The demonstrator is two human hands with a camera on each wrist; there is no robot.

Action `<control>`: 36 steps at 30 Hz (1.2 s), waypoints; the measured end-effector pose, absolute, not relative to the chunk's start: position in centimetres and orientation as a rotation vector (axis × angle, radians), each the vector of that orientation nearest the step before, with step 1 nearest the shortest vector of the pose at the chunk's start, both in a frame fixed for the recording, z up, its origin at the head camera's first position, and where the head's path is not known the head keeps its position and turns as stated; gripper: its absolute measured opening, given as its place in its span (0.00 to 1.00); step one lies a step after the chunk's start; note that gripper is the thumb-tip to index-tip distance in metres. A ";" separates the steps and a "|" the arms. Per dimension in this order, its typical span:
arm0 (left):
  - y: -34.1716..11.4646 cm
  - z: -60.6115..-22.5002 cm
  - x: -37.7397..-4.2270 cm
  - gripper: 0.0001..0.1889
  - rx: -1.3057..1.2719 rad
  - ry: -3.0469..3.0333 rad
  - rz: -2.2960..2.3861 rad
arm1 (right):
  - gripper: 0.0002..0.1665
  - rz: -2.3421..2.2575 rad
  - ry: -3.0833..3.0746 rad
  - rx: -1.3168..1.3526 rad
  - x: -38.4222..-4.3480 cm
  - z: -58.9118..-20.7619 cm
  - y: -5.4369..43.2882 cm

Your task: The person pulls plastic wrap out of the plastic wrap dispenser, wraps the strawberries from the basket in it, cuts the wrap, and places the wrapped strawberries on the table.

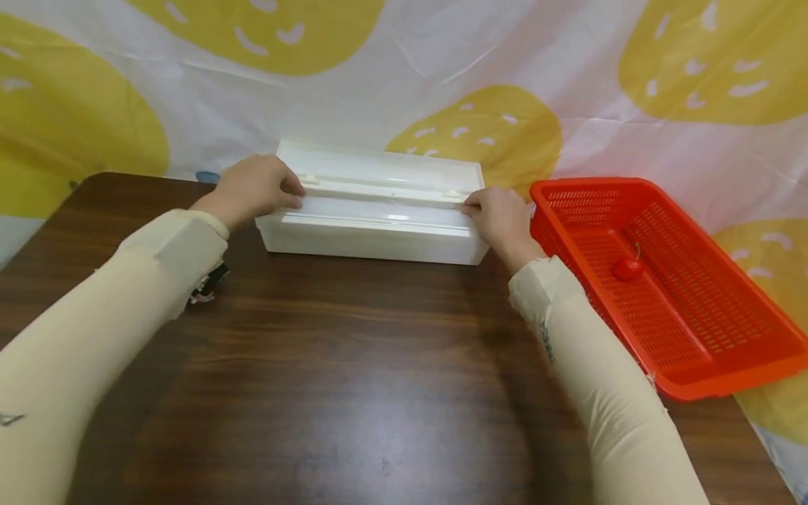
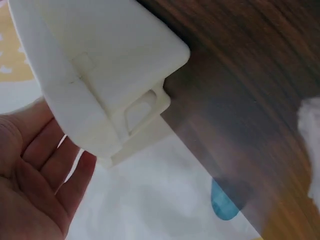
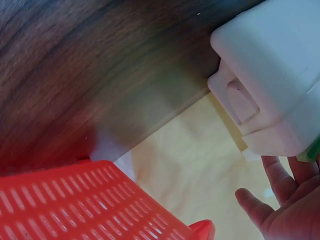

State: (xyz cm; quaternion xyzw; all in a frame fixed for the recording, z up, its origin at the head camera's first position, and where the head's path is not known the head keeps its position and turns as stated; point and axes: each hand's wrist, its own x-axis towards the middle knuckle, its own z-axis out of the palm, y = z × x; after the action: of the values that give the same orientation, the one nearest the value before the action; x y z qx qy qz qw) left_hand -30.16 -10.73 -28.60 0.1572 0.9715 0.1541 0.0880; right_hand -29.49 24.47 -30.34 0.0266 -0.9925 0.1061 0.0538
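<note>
Ahead, toward twelve o'clock on a dark brown, wood-grained worktop point(image 1: 353, 365), sat a long white box point(image 1: 372, 240), its length running from nine to three o'clock near the far edge. Its white lid point(image 1: 385, 165) was partly raised, leaving a gap along the front, and two small tabs showed on the lid's near edge, at ten and two o'clock. A person reached in with both arms, wearing cream sleeves point(image 1: 120, 280). At the box's nine o'clock end, the left hand point(image 1: 252, 188) pinched the lid's edge between thumb and fingers; at the three o'clock end, the right hand point(image 1: 501, 219) pinched it likewise. In the left wrist view, the other left fingers lay loosely bent against the end of the box. In the right wrist view, a bit of something green point(image 3: 311, 151) showed beside the right fingers, too cropped to identify. At three o'clock on the worktop, just beside the right forearm, stood a slatted red basket point(image 1: 707, 386) holding one small, round red fruit point(image 1: 628, 269) with a thin stem. Behind everything, from ten round to two o'clock, hung a white cloth point(image 1: 341, 105) with large yellow shapes.
</note>
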 end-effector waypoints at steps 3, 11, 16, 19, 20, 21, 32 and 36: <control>-10.8 -28.8 -30.3 0.13 0.496 2.949 0.440 | 0.12 0.262 -3.005 0.145 -29.8 -30.4 24.4; -11.2 -28.9 -30.7 0.13 0.537 2.990 0.503 | 0.13 0.161 -3.031 0.159 -30.1 -29.1 24.2; -11.1 -28.2 -31.0 0.13 0.514 3.029 0.573 | 0.14 0.165 -3.032 0.163 -30.2 -27.9 24.5; -10.8 -27.7 -31.2 0.12 0.518 3.064 0.575 | 0.15 0.162 -3.002 0.180 -30.3 -27.5 24.7; -10.7 -27.6 -31.3 0.12 0.520 3.075 0.576 | 0.15 0.158 -2.990 0.188 -30.4 -27.4 24.8; -10.6 -27.4 -31.4 0.12 0.519 3.081 0.576 | 0.15 0.153 -2.978 0.190 -30.5 -27.2 24.8; -10.9 -23.7 -32.3 0.15 0.478 3.126 0.627 | 0.13 0.180 -2.920 0.135 -31.1 -23.7 24.7; -10.9 -21.5 -32.6 0.16 0.453 3.180 0.595 | 0.14 0.158 -2.891 0.130 -31.6 -21.4 24.5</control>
State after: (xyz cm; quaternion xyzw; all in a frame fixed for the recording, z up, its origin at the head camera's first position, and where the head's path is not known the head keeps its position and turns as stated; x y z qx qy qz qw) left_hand -32.61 -10.91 -21.46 0.1384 0.9715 0.1817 -0.0627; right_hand -31.57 24.49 -21.40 0.0445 -0.9902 0.0540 0.1212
